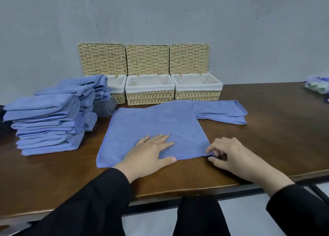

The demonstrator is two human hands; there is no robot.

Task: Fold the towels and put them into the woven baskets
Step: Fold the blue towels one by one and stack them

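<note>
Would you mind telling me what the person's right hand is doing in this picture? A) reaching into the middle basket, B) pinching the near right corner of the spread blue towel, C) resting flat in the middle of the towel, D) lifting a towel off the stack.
B: the right hand has its fingertips curled on the near right corner of the spread blue towel, while the left hand lies flat on it.
</note>
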